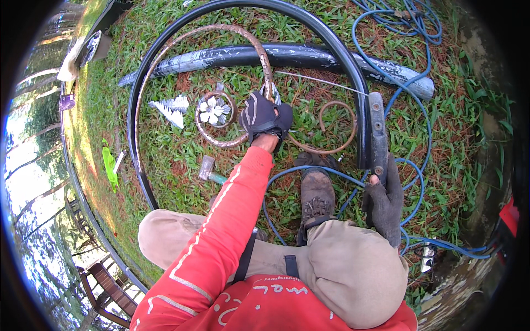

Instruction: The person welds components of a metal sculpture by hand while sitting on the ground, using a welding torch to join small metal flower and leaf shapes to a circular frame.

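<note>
My gloved left hand point(266, 117) is closed round a rusty metal scroll point(255, 43), whose lower curl surrounds a silver metal flower point(214, 110). Something grey and shiny shows just behind the fingers; its kind is hidden. To the right of that hand lies a smaller brown scroll point(353, 128). My right hand point(385, 201), in a dark glove with a bare fingertip, grips the lower end of a long black electrode holder point(377, 132). From the holder's top a thin welding rod point(323, 81) points left, its far end above and right of my left hand.
A black pipe arch point(160, 49) frames the scrolls, and a paint-worn pipe point(215, 58) lies across behind. Silver metal leaves point(172, 110) and a hammer point(206, 167) rest on the grass. Blue cable point(428, 129) loops around my right side and boot point(317, 196).
</note>
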A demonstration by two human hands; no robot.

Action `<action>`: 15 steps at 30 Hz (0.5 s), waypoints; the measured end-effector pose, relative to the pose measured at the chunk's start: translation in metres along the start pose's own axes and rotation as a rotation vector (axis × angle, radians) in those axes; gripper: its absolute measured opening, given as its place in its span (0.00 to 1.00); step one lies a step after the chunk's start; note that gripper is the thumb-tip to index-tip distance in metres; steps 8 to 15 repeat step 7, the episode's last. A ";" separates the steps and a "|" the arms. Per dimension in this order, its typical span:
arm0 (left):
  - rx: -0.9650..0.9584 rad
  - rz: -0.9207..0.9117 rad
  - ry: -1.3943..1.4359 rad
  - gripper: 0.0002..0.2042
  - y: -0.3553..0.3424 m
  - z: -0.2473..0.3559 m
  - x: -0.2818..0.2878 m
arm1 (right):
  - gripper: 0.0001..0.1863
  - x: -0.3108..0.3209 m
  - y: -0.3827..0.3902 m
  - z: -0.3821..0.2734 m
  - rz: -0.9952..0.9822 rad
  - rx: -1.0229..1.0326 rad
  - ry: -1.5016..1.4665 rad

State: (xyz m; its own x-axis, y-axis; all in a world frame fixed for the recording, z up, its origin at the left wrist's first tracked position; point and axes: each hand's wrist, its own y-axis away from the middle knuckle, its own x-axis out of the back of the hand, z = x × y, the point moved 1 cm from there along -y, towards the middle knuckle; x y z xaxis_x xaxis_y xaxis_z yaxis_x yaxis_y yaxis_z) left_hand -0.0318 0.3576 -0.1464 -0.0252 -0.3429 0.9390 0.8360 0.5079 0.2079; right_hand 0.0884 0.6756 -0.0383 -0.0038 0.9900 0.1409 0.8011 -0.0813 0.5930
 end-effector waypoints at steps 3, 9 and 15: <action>-0.006 0.017 -0.007 0.30 -0.004 -0.003 -0.004 | 0.41 0.004 -0.006 -0.006 -0.036 0.023 0.034; -0.020 0.004 -0.007 0.30 -0.003 -0.003 -0.006 | 0.40 0.015 -0.013 0.000 -0.006 0.043 0.041; -0.020 0.004 -0.007 0.30 -0.003 -0.003 -0.006 | 0.40 0.015 -0.013 0.000 -0.006 0.043 0.041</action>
